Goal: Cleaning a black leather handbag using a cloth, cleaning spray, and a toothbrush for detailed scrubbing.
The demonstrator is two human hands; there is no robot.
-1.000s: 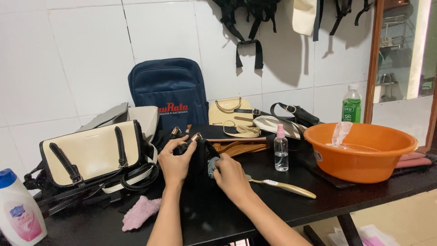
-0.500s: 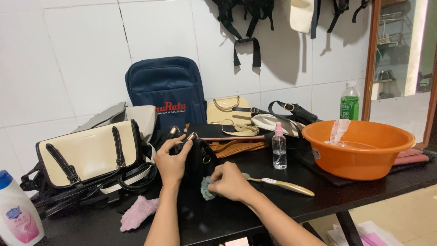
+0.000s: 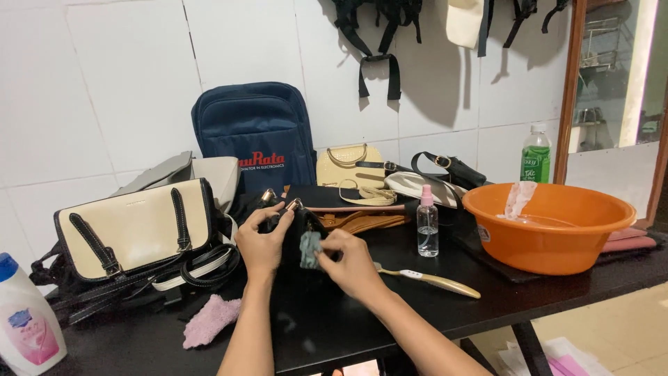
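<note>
Black table (image 3: pixel 557 292), purse (image 3: pixel 300 224) between hands

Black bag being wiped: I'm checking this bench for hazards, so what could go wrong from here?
1. The spray bottle stands upright close by the right hand; a wide wipe with the cloth might topple it.
2. The toothbrush lies just beside the right forearm and could get swept off the table.

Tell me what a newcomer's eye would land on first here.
Front and centre, the left hand grips a small black bag while the right hand presses a grey-green cloth against it. To the right sits a bright orange basin; behind, a navy backpack leans on the white tiled wall.
</note>
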